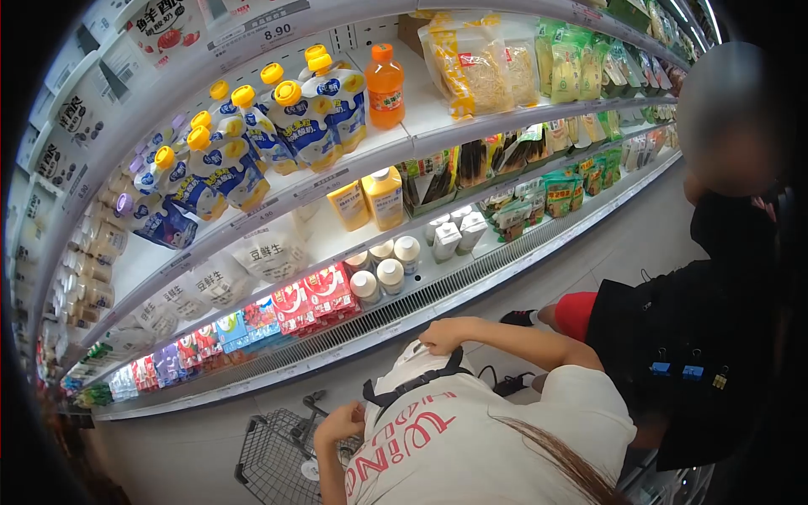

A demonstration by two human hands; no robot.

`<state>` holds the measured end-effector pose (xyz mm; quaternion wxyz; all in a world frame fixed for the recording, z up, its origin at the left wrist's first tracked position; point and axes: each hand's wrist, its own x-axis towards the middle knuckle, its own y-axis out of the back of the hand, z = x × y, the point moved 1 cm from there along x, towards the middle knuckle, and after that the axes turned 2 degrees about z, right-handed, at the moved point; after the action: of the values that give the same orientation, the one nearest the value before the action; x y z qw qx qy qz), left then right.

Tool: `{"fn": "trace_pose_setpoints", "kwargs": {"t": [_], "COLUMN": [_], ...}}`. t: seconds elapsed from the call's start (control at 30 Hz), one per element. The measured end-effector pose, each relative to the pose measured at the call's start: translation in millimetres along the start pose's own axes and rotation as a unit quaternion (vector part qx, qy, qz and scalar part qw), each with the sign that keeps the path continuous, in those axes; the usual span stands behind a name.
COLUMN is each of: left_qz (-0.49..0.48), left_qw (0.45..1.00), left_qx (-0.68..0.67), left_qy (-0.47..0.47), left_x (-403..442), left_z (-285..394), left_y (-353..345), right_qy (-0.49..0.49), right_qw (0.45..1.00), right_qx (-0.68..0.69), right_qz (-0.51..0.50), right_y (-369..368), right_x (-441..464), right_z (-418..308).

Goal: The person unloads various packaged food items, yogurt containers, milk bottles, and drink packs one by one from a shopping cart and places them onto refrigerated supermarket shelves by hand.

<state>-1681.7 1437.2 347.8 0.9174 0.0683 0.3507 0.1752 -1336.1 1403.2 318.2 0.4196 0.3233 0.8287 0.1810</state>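
I look down on my white T-shirt (505, 429) with pink lettering and a black buckled strap (412, 385) across it. My right hand (442, 335) is closed, its fingers pinching white cloth at the front of the shirt. Lower and to the left, my left hand (339, 422) is bent in against the shirt beside one end of the strap. Its fingers look curled, but the fingertips are hidden, so what they hold does not show. Just beyond my left hand stands a grey wire shopping cart (273, 450).
A curved shelf unit runs ahead, holding yogurt pouches (227, 172), an orange drink bottle (385, 88), noodle bags (480, 71), white bottles (390, 273) and red cartons (316, 295). A person in dark clothes (673, 328) stands close on the right.
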Motion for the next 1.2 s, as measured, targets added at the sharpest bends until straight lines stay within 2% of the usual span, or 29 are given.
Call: {"fn": "trace_pose_setpoints", "kwargs": {"t": [0.1, 0.23, 0.33, 0.37, 0.4, 0.47, 0.5, 0.57, 0.6, 0.67, 0.8, 0.87, 0.97, 1.07, 1.1, 1.2], "left_qz": [-0.050, -0.029, 0.030, 0.052, 0.086, 0.134, 0.134, 0.146, 0.150, 0.123, 0.069, 0.060, 0.077, 0.119, 0.137, 0.195], "left_qw": [0.996, 0.998, 0.995, 0.994, 0.989, 0.974, 0.967, 0.958, 0.954, 0.960, 0.967, 0.976, 0.964, 0.947, 0.947, 0.937], "left_qx": [-0.065, -0.053, -0.025, -0.085, -0.113, -0.166, -0.215, -0.247, -0.259, -0.251, -0.243, -0.209, -0.251, -0.297, -0.292, -0.287], "left_qy": [0.041, 0.006, -0.088, -0.038, -0.049, -0.077, -0.036, -0.014, -0.002, 0.018, 0.020, 0.033, 0.045, 0.004, -0.008, -0.041], "left_x": [-4.9, -22.3, -30.5, -34.8, -39.4, -42.8, -46.9, -45.9, -47.6, -48.6, -39.5, -32.0, -31.5, -31.4, -26.5, -10.0], "left_z": [-19.1, -29.2, -55.0, -58.3, -61.5, -66.2, -60.5, -63.1, -64.0, -55.5, -70.3, -77.9, -69.2, -47.2, -53.3, -80.1], "left_y": [0.4, -4.8, -18.4, -26.2, -33.0, -48.8, -51.8, -62.7, -64.0, -61.1, -57.9, -58.3, -57.3, -66.0, -70.7, -79.7], "right_qy": [0.029, 0.097, 0.127, 0.126, 0.129, 0.115, 0.099, 0.079, 0.061, 0.097, 0.098, 0.109, 0.105, 0.018, 0.019, 0.008], "right_qw": [0.999, 0.993, 0.989, 0.989, 0.989, 0.990, 0.991, 0.980, 0.979, 0.965, 0.964, 0.967, 0.964, 0.955, 0.949, 0.907], "right_qx": [-0.017, -0.004, 0.009, 0.006, 0.009, 0.022, 0.023, 0.044, 0.054, 0.064, 0.116, 0.143, 0.154, 0.170, 0.161, 0.266], "right_qz": [0.042, 0.066, 0.080, 0.078, 0.075, 0.075, 0.092, 0.177, 0.189, 0.235, 0.217, 0.183, 0.191, 0.243, 0.270, 0.327], "right_y": [-11.9, -19.8, -34.5, -35.8, -39.7, -52.8, -57.9, -78.9, -79.4, -84.2, -107.9, -104.1, -107.6, -106.2, -109.1, -107.9], "right_x": [-15.3, -31.4, -35.8, -40.7, -35.0, -35.7, -35.9, -34.6, -41.2, -47.4, -36.4, -38.5, -39.7, -45.2, -41.3, -25.7], "right_z": [-18.5, -49.2, -61.2, -69.3, -72.1, -73.5, -78.4, -79.3, -88.4, -96.0, -87.5, -90.7, -92.6, -104.4, -101.2, -89.5]}}
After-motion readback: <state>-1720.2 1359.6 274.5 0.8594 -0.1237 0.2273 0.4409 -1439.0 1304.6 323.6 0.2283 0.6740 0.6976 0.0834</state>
